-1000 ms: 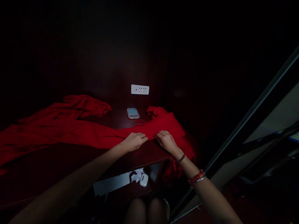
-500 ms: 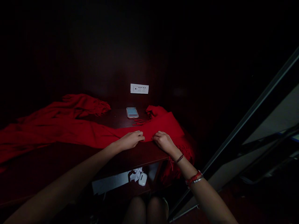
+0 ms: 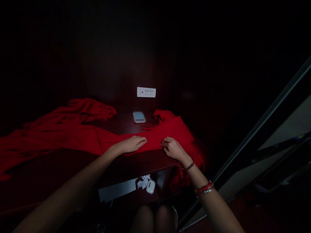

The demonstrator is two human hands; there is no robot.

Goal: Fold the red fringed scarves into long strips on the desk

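A long red scarf (image 3: 82,137) with fringed ends lies loosely spread across the dark wooden desk (image 3: 145,161). My left hand (image 3: 133,144) rests on the scarf's near edge at the middle, its fingers stretched out to the right. Just to the right, my right hand (image 3: 172,147) has its fingers curled and pinched at the same edge. Between the two hands the cloth lies fairly smooth. One fringed end droops over the desk's right side, partly hidden behind my right forearm. Towards the left the cloth is wrinkled, with another fringed end lying further back.
Behind the scarf lies a phone (image 3: 139,117), its screen blurred. A white wall socket (image 3: 146,92) is fixed above it. An open shelf under the desktop holds a white earbud case (image 3: 150,186), crumpled white paper (image 3: 143,182) and a pale flat strip (image 3: 118,190).
My left hand has slid slightly left and its fingers have straightened, so the gap between my hands is wider. The view has shifted a little; the scarf lies much as before.
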